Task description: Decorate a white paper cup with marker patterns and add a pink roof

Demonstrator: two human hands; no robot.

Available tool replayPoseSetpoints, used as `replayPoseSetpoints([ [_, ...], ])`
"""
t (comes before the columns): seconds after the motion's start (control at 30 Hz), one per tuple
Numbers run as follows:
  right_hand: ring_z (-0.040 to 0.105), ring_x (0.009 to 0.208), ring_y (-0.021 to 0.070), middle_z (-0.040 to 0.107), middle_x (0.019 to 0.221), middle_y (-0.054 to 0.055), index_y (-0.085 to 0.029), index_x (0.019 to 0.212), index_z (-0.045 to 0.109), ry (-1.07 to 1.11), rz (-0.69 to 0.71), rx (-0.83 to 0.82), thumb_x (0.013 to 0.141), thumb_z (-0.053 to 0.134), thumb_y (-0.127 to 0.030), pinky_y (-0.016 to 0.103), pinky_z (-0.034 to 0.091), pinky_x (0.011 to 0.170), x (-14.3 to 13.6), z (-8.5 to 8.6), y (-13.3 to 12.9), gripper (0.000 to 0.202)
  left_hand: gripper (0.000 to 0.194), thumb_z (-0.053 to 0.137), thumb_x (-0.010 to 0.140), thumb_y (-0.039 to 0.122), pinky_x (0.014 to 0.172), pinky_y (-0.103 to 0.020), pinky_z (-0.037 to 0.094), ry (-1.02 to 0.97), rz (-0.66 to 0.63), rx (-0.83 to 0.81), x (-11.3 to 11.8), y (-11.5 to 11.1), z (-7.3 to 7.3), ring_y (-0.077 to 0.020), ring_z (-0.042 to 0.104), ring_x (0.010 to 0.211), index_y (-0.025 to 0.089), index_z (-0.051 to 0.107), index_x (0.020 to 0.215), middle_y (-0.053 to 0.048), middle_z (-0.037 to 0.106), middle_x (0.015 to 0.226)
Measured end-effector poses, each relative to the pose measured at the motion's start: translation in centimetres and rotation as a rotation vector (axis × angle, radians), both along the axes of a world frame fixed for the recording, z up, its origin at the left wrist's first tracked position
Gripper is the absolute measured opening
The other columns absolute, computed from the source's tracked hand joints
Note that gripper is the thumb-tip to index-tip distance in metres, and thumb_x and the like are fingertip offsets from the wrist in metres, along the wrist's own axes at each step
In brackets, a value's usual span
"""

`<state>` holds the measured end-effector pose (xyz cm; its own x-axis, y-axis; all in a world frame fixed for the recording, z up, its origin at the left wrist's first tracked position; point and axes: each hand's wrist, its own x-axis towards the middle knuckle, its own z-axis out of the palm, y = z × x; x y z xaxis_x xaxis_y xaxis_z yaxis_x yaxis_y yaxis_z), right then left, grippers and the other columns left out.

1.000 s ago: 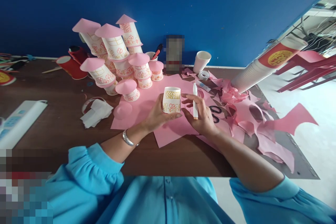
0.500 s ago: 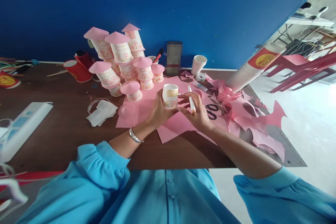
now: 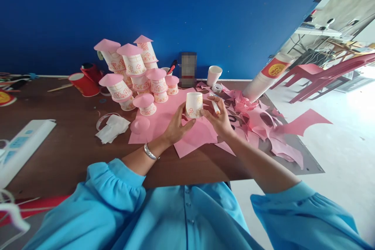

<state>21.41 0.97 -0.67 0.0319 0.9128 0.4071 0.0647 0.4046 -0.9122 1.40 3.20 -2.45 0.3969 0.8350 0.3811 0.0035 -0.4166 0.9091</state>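
Note:
A white paper cup (image 3: pixel 193 106), drawn with red flowers and yellowish marks, is held up between my hands over pink paper. My left hand (image 3: pixel 175 125) has its fingers against the cup's left side, its thumb stretched out below. My right hand (image 3: pixel 221 122) grips a white marker (image 3: pixel 215 106) and touches the cup's lower right edge with its thumb. Beneath the cup lies a sheet of pink paper (image 3: pixel 195 140). Left of it stand stacked decorated cups (image 3: pixel 137 80) with pink cone roofs, and a loose pink cone (image 3: pixel 140 125) lies flat.
Pink paper scraps (image 3: pixel 263 121) cover the table's right side, partly over black scissor handles (image 3: pixel 233 118). Behind are a white cup (image 3: pixel 214 75), a tape roll (image 3: pixel 216 88) and a leaning cup stack (image 3: pixel 265 78). Tissues (image 3: pixel 113 128) and a power strip (image 3: pixel 26 146) lie left.
The cup has turned, so the yellow grid pattern has moved to its right side and flowers face me. My left thumb has come away from the cup. The view has shifted slightly.

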Motion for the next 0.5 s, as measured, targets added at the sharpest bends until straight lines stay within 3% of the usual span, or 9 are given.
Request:
replayPoseSetpoints([
  [0.07, 0.078, 0.109, 0.0215, 0.074, 0.126, 0.006, -0.033, 0.129, 0.049, 0.056, 0.042, -0.028, 0.093, 0.08, -0.05, 0.044, 0.069, 0.093, 0.1, -0.1, 0.1, 0.05, 0.071, 0.081, 0.09, 0.045, 0.089, -0.04, 0.056, 0.006, 0.042, -0.021, 0.0, 0.2, -0.1, -0.0264, 0.066, 0.116, 0.023, 0.049, 0.149, -0.016, 0.064, 0.142],
  [0.2, 0.077, 0.115, 0.022, 0.074, 0.125, 0.005, -0.033, 0.126, 0.053, 0.04, 0.075, -0.006, 0.093, 0.081, -0.047, 0.046, 0.067, 0.101, -0.4, -0.3, -0.1, 0.045, 0.074, 0.082, 0.089, 0.05, 0.094, -0.042, 0.057, 0.011, 0.084, -0.036, -0.1, 0.2, -0.1, -0.0287, 0.063, 0.124, 0.023, 0.049, 0.15, -0.016, 0.06, 0.144],
  [0.37, 0.075, 0.124, 0.0224, 0.072, 0.133, 0.007, -0.033, 0.13, 0.052, 0.015, 0.053, 0.001, 0.098, 0.073, -0.037, 0.047, 0.066, 0.106, -0.5, -1.0, -0.1, 0.039, 0.093, 0.081, 0.089, 0.056, 0.094, -0.044, 0.057, 0.086, 0.052, -0.028, -0.2, -0.3, 0.3, -0.0311, 0.063, 0.124, 0.023, 0.035, 0.163, -0.02, 0.057, 0.151],
  [0.5, 0.075, 0.124, 0.0226, 0.073, 0.131, 0.007, -0.031, 0.128, 0.055, -0.073, -0.025, 0.002, 0.096, 0.072, -0.03, 0.043, 0.068, 0.1, -0.2, -1.4, -0.3, 0.036, 0.079, 0.072, 0.097, 0.056, 0.102, -0.047, 0.055, 0.141, 0.029, -0.047, -0.3, -0.5, 0.8, -0.0318, 0.064, 0.128, 0.021, 0.039, 0.16, -0.02, 0.061, 0.15],
])
